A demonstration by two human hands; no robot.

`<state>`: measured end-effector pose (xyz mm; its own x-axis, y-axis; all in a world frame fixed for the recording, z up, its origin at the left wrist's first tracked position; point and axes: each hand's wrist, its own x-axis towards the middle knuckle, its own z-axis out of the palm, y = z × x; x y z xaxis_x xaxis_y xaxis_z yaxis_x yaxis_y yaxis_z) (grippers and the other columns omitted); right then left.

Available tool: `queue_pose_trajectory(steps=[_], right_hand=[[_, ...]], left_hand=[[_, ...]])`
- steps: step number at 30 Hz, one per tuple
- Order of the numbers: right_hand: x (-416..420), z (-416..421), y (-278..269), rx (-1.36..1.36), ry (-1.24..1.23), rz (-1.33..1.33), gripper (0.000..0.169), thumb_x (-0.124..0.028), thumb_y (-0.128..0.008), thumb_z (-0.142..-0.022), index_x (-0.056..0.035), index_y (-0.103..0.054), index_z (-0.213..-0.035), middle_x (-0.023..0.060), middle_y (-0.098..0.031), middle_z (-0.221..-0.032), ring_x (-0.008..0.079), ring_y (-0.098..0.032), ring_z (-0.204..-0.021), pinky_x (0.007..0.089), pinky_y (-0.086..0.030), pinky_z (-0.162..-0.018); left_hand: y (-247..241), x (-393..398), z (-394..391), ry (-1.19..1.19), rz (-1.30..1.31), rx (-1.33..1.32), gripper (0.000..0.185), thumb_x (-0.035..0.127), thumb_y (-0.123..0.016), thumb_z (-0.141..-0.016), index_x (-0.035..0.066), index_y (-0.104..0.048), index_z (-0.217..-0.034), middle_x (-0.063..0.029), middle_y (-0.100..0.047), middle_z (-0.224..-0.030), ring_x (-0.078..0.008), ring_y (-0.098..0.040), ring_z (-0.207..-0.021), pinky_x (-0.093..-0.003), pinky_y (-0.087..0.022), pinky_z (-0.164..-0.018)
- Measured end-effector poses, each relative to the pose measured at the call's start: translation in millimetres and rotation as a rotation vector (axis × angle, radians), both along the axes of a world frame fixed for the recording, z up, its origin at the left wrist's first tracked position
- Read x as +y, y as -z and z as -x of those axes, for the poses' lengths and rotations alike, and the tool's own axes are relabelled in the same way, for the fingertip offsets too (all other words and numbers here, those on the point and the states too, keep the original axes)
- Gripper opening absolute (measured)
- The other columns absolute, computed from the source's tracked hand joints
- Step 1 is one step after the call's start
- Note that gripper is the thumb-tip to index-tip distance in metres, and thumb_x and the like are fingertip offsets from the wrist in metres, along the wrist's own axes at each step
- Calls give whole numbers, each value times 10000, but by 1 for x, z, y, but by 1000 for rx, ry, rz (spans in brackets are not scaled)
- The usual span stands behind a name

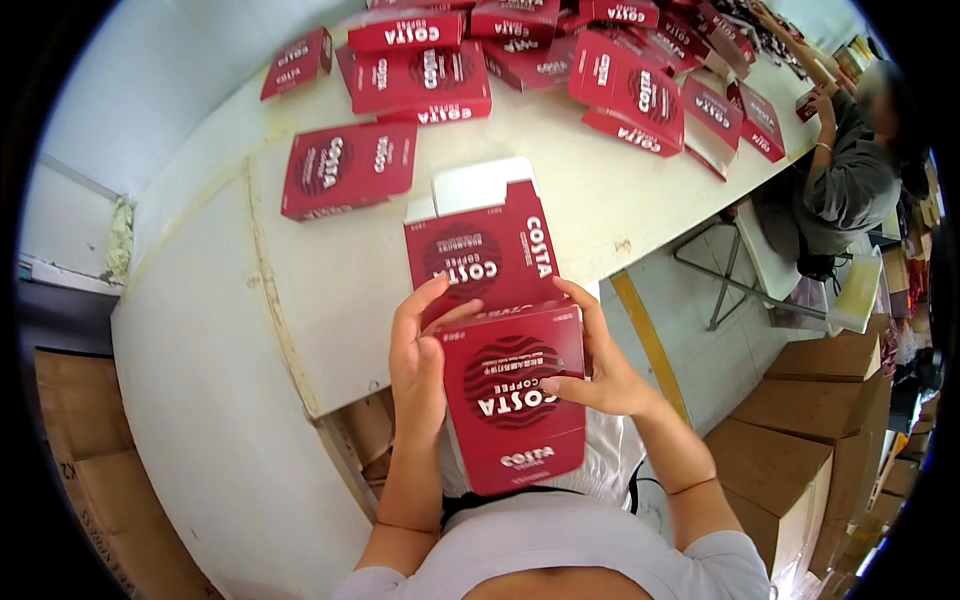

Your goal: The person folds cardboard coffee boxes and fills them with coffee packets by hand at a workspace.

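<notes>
A red Costa Coffee paperboard box point(521, 450) is between my two hands in front of my body, its printed face towards me and its lettering upside down. My right hand point(611, 375) grips its right side, thumb on the printed face and fingers around the edge. Along the left edge is my left hand point(420, 375), its fingers reaching over the top. Just beyond, a second red carton point(480, 244) lies at the table edge, with white inner flaps point(480, 184) standing out at its far end. My fingertips overlap its near part; whether the two cartons are joined there is hidden.
Several red cartons point(420, 79) lie piled along the far side of the white table point(345, 300). One carton point(349, 169) rests apart at left. A seated person point(851, 172) works at right, near a folding chair point(765, 262). Brown cardboard boxes point(772, 465) stand at lower right.
</notes>
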<state>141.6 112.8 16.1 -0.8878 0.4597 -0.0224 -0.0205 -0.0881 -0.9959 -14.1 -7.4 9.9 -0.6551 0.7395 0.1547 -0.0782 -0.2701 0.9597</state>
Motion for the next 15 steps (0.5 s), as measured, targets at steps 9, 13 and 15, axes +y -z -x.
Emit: queue_pose_trajectory(steps=[9, 13, 15], right_hand=[[109, 145, -128, 281, 331, -111, 1022, -503, -588, -761, -51, 101, -1365, 224, -266, -1342, 319, -421, -1145, 385, -451, -822], [86, 135, -89, 100, 315, -436, 814, -412, -598, -790, -41, -134, -1346, 198, -337, -1306, 269, -488, -1075, 357, -437, -821], [68, 114, -56, 58, 361, -697, 650, -299, -624, -787, -2, -307, -1270, 232, -410, -1176, 308, -518, -965, 352, -431, -828]], left_hand=[[-9, -15, 23, -324, -3, -134, 266, 240, -464, -868, 67, -450, -1071, -121, -401, -1244, -260, -436, -1145, -385, -343, -961], [3, -17, 34, -309, 260, 238, 261, 108, -501, -837, 59, -462, -1090, -148, -359, -1302, -257, -393, -1194, -401, -263, -1024], [10, -17, 39, -281, 326, 337, 281, 66, -516, -815, 62, -475, -1093, -150, -349, -1316, -254, -363, -1216, -407, -247, -1033]])
